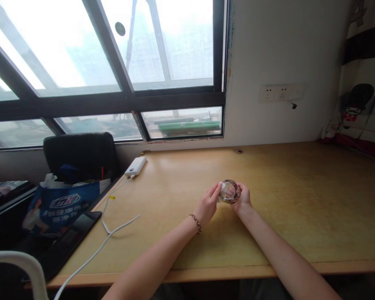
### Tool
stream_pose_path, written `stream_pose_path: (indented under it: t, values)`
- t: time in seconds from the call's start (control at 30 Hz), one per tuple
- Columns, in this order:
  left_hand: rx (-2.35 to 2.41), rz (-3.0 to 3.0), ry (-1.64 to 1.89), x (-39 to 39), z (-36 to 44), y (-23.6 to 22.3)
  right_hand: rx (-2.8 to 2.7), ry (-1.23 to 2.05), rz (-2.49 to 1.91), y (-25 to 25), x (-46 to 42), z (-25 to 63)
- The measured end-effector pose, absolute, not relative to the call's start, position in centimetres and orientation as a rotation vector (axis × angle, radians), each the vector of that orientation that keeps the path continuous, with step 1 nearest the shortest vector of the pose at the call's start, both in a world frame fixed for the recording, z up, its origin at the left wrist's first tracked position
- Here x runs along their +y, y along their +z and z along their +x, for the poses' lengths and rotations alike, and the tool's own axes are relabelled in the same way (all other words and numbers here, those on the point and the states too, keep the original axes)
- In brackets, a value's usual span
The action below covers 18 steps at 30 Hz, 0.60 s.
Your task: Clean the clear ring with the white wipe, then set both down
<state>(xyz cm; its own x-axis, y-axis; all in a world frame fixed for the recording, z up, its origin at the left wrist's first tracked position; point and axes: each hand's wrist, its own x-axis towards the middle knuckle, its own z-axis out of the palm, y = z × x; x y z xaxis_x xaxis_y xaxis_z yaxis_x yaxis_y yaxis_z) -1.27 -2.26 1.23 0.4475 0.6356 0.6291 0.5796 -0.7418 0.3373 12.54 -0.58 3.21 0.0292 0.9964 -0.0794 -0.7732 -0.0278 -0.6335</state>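
Observation:
Above the middle of the desk (181, 237), my right hand (243, 198) is closed around the far right side of a round clear glass cup (230, 192). The cup's open mouth is tilted toward me, and fingers show through the glass. My left hand (207, 203) pinches a small white tissue (222, 187) and presses it against the left side of the cup's rim. Part of the tissue is hidden by the left fingers. A braided bracelet (196, 223) circles my left wrist.
On the desk's left edge lies a white power bank (136, 166) with a white cable (108, 235) trailing toward me. Left of the desk, a blue bag (64, 208) sits on a black chair (81, 152). Wall sockets (275, 93) and a patterned curtain (364, 100) are at right.

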Motion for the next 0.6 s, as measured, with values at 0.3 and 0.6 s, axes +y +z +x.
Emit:
stream_pose_path:
  t: [0.3,0.6]
  values:
    - [0.991,2.736,1.196,-2.8,-1.0,1.4,-0.374,1.598,-0.532,2.5,0.0,14.0]
    - [1.043,2.698,1.128,-3.3,-0.8,1.1,-0.324,1.588,-0.519,2.6,0.2,13.9]
